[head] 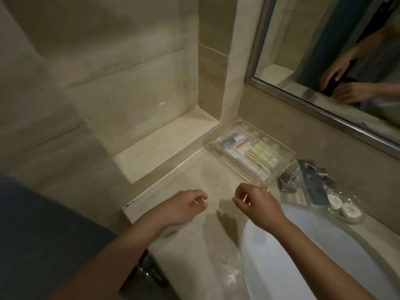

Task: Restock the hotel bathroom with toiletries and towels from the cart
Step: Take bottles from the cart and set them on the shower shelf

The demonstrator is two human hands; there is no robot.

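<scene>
Now nothing is held, left hand (pixel 187 205) and right hand (pixel 256 202) loosely curled; stiff, slick acrylic tray (pixel 214 149) likely best gripped by sidewalls.

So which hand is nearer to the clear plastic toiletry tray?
Right. The right hand is just before the near corner of the clear plastic tray; the left hand is farther away, over the beige counter.

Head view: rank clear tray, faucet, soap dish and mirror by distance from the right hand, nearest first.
From the right hand:
1. Clear tray, just beyond the fingers, its near corner almost at the hand.
2. Faucet, to the right, behind the basin.
3. Soap dish, farther right on the counter, past the faucet.
4. Mirror, on the back wall, up and to the right.
</scene>
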